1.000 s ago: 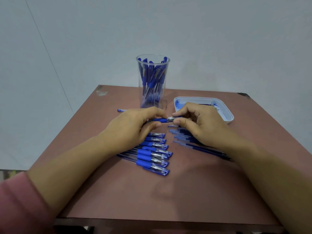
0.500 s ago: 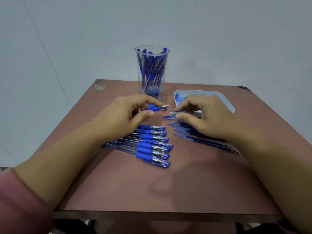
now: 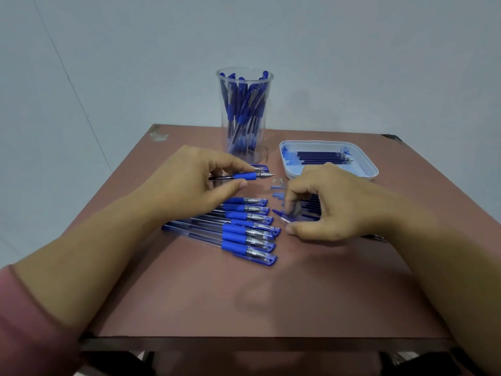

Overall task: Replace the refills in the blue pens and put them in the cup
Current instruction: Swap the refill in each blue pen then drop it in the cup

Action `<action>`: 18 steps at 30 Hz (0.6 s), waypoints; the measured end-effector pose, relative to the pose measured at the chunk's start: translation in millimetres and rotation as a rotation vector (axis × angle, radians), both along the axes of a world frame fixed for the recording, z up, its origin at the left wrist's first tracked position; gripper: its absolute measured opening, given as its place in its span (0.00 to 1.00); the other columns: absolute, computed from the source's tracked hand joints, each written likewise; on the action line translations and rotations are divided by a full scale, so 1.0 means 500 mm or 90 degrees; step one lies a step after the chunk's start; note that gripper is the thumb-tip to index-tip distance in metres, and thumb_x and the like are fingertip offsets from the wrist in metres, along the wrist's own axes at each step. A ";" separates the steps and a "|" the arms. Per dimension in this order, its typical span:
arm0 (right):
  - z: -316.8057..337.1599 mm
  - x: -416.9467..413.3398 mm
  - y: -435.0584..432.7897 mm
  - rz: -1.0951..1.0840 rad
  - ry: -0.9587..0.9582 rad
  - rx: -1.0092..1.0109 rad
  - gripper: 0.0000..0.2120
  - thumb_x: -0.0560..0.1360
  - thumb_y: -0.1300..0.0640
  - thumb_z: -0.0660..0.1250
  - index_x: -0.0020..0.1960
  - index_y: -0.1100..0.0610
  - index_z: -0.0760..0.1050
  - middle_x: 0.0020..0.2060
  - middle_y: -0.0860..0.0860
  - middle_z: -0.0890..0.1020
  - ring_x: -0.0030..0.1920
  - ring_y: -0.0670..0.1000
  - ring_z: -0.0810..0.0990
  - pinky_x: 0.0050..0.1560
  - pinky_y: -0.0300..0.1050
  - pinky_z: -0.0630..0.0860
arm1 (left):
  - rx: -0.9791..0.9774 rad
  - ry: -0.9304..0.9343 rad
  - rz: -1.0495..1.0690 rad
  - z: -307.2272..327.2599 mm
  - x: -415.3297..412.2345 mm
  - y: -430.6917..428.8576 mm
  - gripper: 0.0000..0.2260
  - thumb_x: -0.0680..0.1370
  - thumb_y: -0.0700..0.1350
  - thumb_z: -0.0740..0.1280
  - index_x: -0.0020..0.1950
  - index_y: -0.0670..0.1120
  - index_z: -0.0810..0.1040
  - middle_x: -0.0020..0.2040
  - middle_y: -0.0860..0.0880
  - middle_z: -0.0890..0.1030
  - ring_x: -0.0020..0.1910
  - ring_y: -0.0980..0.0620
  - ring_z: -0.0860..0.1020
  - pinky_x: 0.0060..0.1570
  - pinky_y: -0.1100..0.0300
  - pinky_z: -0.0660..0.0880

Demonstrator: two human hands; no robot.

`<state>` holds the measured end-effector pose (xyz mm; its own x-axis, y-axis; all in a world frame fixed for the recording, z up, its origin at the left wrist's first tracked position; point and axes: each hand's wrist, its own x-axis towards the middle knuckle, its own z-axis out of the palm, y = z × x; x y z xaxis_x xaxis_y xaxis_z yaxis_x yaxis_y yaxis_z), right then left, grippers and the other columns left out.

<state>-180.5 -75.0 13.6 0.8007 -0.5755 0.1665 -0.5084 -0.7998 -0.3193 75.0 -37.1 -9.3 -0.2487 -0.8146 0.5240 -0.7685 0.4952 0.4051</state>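
The left hand [image 3: 195, 183] pinches a pen [image 3: 244, 176] between thumb and curled fingers, gripping it just behind its blue rubber sleeve. The pen lies roughly level above the bench [image 3: 244, 294], its bare tip pointing toward the right hand [image 3: 339, 202].

The right hand is lower and nearer the person, with its fingers curled down. Its thumb and forefinger close on a small clear and blue cap [image 3: 284, 217], which is blurred. Under this palm lie loose refills [image 3: 311, 204], partly hidden. Between the two hands sit a few tiny scattered bits [image 3: 278, 181]; what they are is not clear.

Just below the left hand's fingers, a row of capped pens [image 3: 244, 229] lies side by side on the bench, caps toward the right hand.

Beyond the left hand's fingertips stands the clear cup [image 3: 245, 115], upright and holding many blue pens. Beyond the right hand, close to its knuckles, rests a pale tray [image 3: 368, 169] with a few dark used refills [image 3: 322, 156] lying across it. A pink sleeve [image 3: 27, 321] covers the left forearm near the camera.
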 end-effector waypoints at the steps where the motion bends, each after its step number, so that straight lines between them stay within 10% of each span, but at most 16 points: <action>1: -0.001 0.001 -0.002 -0.007 -0.029 -0.009 0.07 0.67 0.48 0.73 0.40 0.48 0.77 0.36 0.40 0.80 0.42 0.43 0.77 0.43 0.38 0.71 | -0.005 -0.001 -0.004 0.000 -0.002 0.000 0.11 0.75 0.56 0.70 0.56 0.58 0.83 0.36 0.57 0.82 0.31 0.53 0.78 0.34 0.58 0.76; 18: -0.024 0.040 -0.014 -0.065 -0.247 0.008 0.12 0.70 0.51 0.75 0.51 0.50 0.79 0.43 0.42 0.81 0.44 0.46 0.79 0.47 0.41 0.75 | -0.014 0.007 -0.042 0.002 -0.019 0.004 0.11 0.75 0.48 0.72 0.57 0.57 0.83 0.33 0.69 0.77 0.34 0.65 0.77 0.35 0.75 0.68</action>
